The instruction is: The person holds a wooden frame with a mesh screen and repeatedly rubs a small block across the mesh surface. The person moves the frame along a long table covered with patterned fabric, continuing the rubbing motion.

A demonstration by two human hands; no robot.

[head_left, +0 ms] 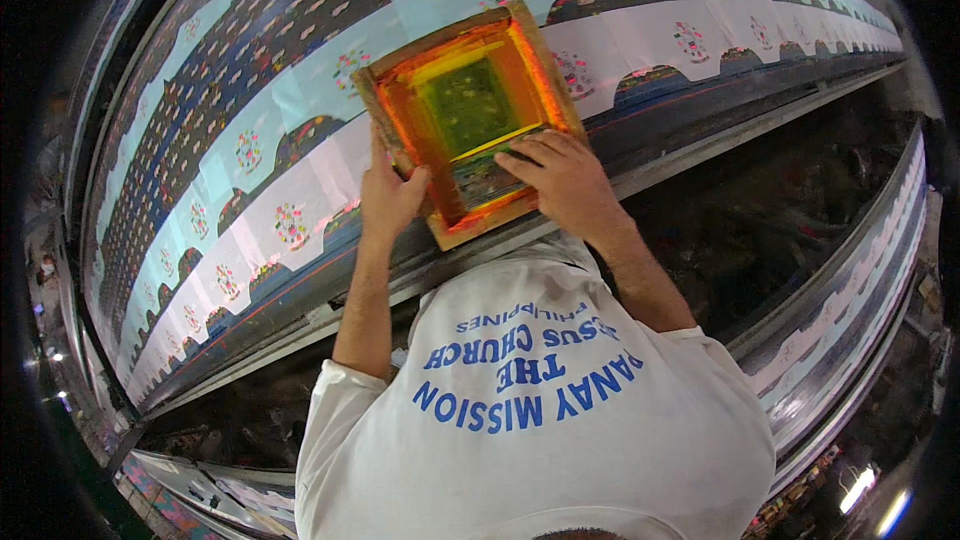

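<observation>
A wooden screen-printing frame (437,41) lies tilted over the pale fabric pieces, its inner edges smeared orange and red. Its mesh (470,100) looks yellow-green in the middle. My left hand (390,195) grips the frame's left side, thumb on top of the wood and the other fingers partly hidden beyond its edge. Inside the near part of the frame, my right hand (568,178) has its fingers bent over a squeegee (482,178), a flat bar lying across the mesh. Part of that bar is hidden under my fingers.
Pink fabric pieces (665,30) and light blue pieces (400,25) with small colourful prints line the long, dark-patterned table. A metal rail (720,145) edges its near side. Another table with fabric (850,300) stands at the right, beyond a dark gap.
</observation>
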